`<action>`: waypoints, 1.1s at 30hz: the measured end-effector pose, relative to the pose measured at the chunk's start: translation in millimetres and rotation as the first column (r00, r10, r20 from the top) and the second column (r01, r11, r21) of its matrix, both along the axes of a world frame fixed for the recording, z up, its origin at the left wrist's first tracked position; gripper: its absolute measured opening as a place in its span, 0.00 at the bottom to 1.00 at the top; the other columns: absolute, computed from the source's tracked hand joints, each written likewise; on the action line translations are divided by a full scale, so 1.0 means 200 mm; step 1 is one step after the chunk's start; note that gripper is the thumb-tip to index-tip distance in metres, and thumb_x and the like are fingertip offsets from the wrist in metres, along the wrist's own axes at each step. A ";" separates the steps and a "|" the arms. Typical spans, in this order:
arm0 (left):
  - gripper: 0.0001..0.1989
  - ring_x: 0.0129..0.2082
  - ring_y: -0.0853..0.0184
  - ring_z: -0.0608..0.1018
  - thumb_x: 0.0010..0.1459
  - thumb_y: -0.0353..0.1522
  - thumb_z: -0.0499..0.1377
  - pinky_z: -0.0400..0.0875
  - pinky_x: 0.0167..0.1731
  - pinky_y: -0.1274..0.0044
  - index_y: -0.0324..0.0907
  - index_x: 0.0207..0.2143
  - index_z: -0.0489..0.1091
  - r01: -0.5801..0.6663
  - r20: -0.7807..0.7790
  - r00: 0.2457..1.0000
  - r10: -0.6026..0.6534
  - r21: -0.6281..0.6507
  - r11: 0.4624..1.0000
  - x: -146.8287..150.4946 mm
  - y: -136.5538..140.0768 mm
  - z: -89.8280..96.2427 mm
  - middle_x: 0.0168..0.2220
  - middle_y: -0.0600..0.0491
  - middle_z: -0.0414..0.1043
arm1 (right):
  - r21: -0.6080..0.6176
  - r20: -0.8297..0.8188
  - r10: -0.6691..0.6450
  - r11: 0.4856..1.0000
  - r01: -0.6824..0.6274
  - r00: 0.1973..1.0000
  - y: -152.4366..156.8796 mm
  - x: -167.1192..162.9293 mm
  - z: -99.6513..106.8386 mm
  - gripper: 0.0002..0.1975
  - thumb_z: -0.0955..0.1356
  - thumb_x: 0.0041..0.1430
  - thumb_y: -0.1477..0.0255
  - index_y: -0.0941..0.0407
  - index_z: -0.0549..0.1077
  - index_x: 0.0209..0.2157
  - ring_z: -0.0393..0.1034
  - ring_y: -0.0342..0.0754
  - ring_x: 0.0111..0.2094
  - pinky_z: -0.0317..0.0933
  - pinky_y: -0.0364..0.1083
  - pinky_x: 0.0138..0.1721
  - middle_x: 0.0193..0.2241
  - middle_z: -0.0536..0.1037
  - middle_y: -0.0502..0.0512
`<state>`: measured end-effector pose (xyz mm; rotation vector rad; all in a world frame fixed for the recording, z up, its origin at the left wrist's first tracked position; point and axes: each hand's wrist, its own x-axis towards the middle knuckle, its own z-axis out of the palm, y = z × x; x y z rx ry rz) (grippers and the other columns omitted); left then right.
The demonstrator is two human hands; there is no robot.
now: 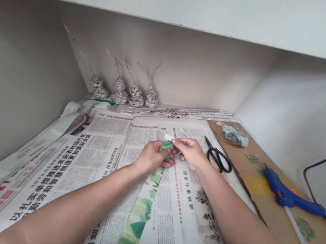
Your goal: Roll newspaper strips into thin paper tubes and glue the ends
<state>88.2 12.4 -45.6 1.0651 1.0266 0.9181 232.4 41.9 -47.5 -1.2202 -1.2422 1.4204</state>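
Observation:
A long paper strip with a green leaf print runs from the table's front edge up to both hands. My left hand grips it near its far end, thumb on top and fingers beneath. My right hand pinches the strip's right edge by its white tip. The strip lies over spread newspaper. Just right of my right hand, black-handled scissors rest with the blades pointing away to the left.
Several gourd-shaped coiled-paper pieces stand along the back wall, beside thin rolled paper sticks. At right, a cardboard sheet carries a blue glue gun with a cord and a crumpled wad. More paper strips lie at left.

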 end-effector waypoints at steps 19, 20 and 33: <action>0.03 0.25 0.70 0.77 0.55 0.28 0.57 0.75 0.29 0.76 0.36 0.33 0.67 0.027 -0.003 1.000 -0.026 0.029 0.999 0.00 0.00 0.00 0.27 0.49 0.73 | 0.034 0.031 -0.017 0.999 0.016 0.999 0.00 0.00 -0.01 0.16 0.74 0.42 0.60 0.59 0.73 0.25 0.60 0.38 0.16 0.45 0.37 0.12 0.17 0.71 0.50; 0.04 0.25 0.70 0.77 0.54 0.27 0.58 0.75 0.30 0.76 0.36 0.33 0.67 0.026 -0.005 1.000 -0.025 0.030 0.999 0.00 -0.01 0.00 0.27 0.49 0.73 | 0.030 0.029 -0.020 0.999 0.019 0.999 0.00 0.00 -0.01 0.16 0.74 0.42 0.60 0.59 0.73 0.25 0.60 0.38 0.15 0.45 0.37 0.12 0.17 0.70 0.49; 0.17 0.25 0.66 0.78 0.48 0.37 0.65 0.75 0.24 0.76 0.38 0.37 0.66 -0.051 -0.029 0.998 0.053 0.056 0.997 -0.01 -0.01 -0.01 0.28 0.49 0.74 | 0.174 0.004 -0.076 0.982 0.074 0.997 -0.04 -0.05 0.00 0.15 0.73 0.43 0.61 0.57 0.69 0.22 0.57 0.37 0.16 0.51 0.40 0.16 0.18 0.69 0.47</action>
